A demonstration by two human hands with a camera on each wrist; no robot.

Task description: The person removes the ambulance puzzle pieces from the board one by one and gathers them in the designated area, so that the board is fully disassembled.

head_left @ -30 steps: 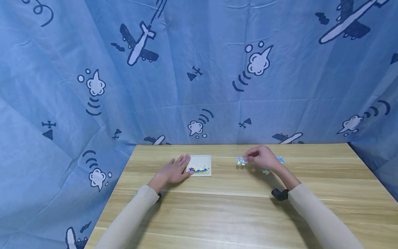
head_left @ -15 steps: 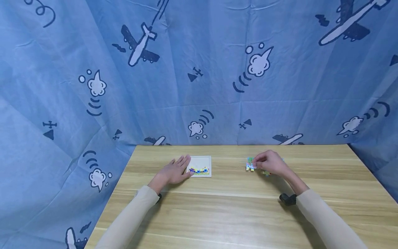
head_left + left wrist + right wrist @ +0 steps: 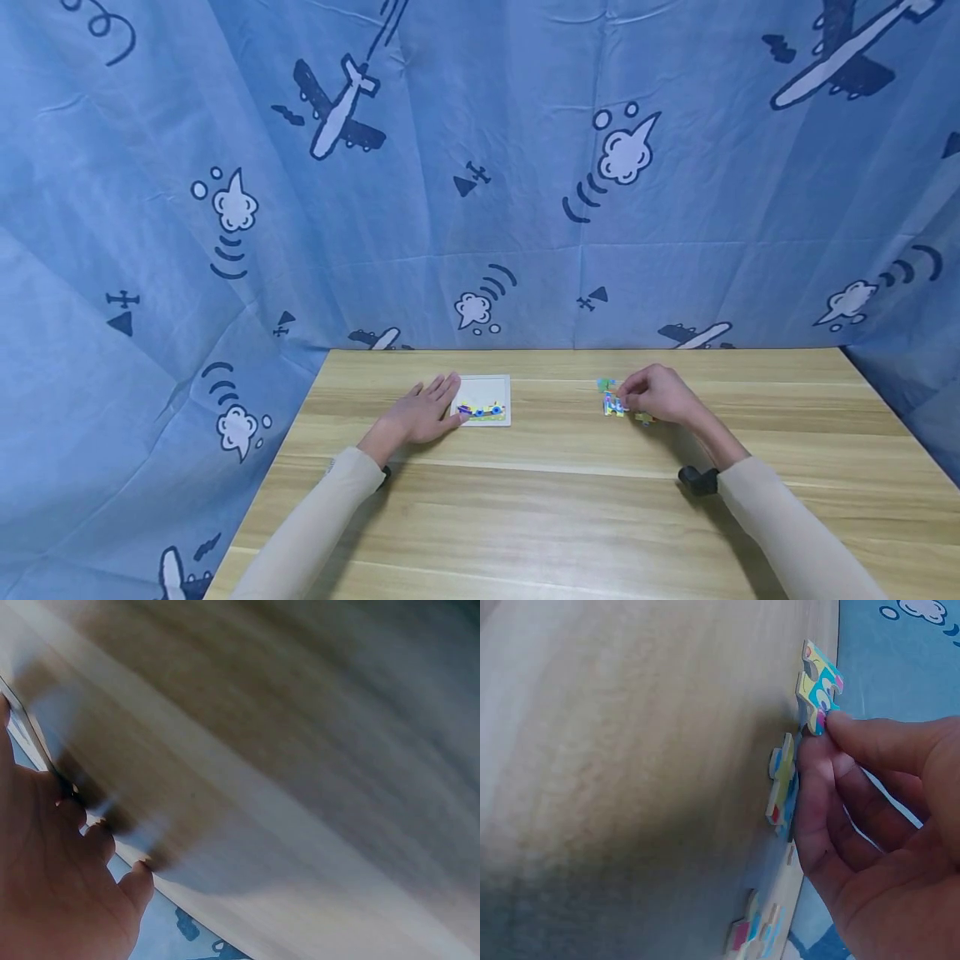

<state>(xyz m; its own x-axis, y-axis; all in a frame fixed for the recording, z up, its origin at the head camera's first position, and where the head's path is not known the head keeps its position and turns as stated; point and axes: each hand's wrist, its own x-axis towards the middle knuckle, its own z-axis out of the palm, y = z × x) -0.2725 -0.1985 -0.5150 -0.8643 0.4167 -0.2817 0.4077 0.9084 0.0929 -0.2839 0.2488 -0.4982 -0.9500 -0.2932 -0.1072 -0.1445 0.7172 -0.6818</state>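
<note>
In the head view my left hand [image 3: 420,414] lies with its fingers spread over the left edge of a white jigsaw board [image 3: 483,389]. A strip of colourful picture runs along the board's lower side. Farther right, my right hand [image 3: 663,396] pinches a jigsaw piece [image 3: 612,405] between thumb and fingertips. The right wrist view shows this held piece [image 3: 821,690] tilted, in yellow, blue and pink. A green-and-blue jigsaw piece [image 3: 605,384] lies just behind it. Another, yellowish jigsaw piece [image 3: 643,418] is partly hidden under the right hand.
Two groups of loose pieces show in the right wrist view: a yellow-and-red piece [image 3: 781,784] near the fingers and a pink-and-blue piece [image 3: 740,935] lower down. The wooden table [image 3: 517,517] ends at a blue printed curtain [image 3: 420,208].
My right hand has moved right and a little nearer with the pinched jigsaw piece, uncovering the green-and-blue piece behind it. The held piece has turned somewhat. My left hand stays on the board.
</note>
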